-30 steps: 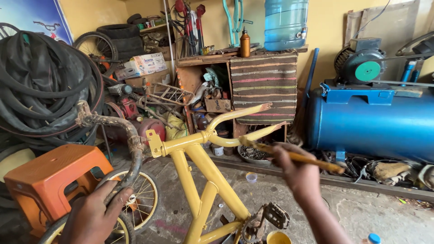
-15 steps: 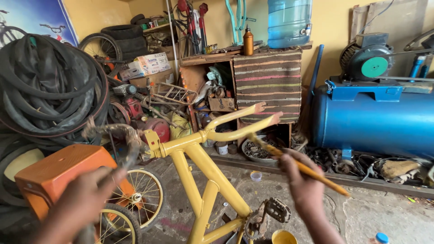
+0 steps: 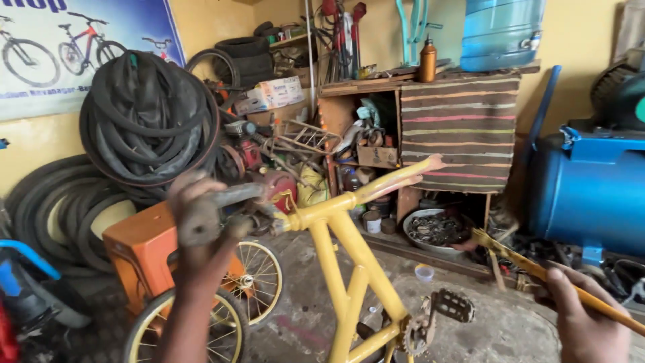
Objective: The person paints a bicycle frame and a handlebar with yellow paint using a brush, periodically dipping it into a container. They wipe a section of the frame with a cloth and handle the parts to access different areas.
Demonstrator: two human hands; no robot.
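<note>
You face a yellow frame (image 3: 349, 269), an orange stool (image 3: 138, 252), a blue tank (image 3: 591, 195), black tyres (image 3: 144, 114), a brown cloth (image 3: 460, 131) striped pink and green, and a yellow-smeared brush (image 3: 537, 272).

We have single head view: looks forward and slightly down from just behind yellow bicycle frame (image 3: 349, 269), close, within arm's reach. Wooden shelf (image 3: 376, 121) beyond frame, blue tank (image 3: 591, 195) right of frame.
</note>
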